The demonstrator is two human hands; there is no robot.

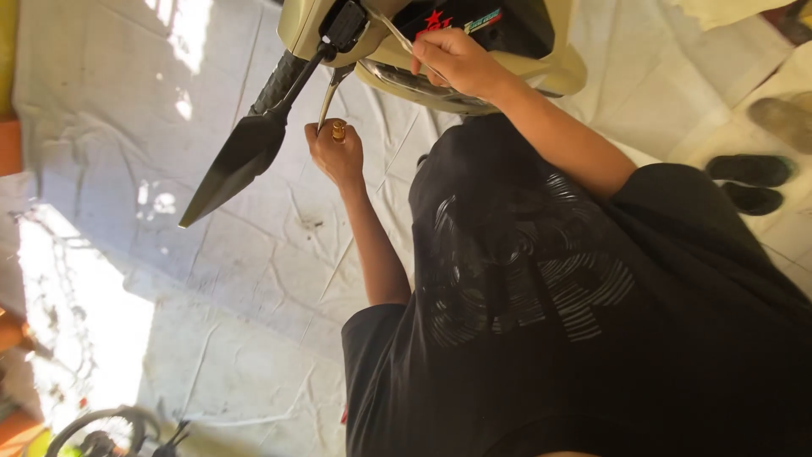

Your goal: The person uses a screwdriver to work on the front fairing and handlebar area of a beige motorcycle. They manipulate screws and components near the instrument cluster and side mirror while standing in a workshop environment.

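My left hand (336, 154) grips a brass fitting (338, 130) under the brake lever (328, 93); my right hand (457, 61) pinches a cable (397, 35) beside the red star sticker (434, 20), top centre.

Informal scooter repair spot, likely a home yard or small garage. Beige scooter front (440, 51) with handlebar grip (279, 80) and black mirror (241, 161) at far centre. Wrinkled white sheet (211, 254) covers tiled floor, sunlit patch left. Dark sandals (748, 169) lie right, wheel edge (101, 427) near left.
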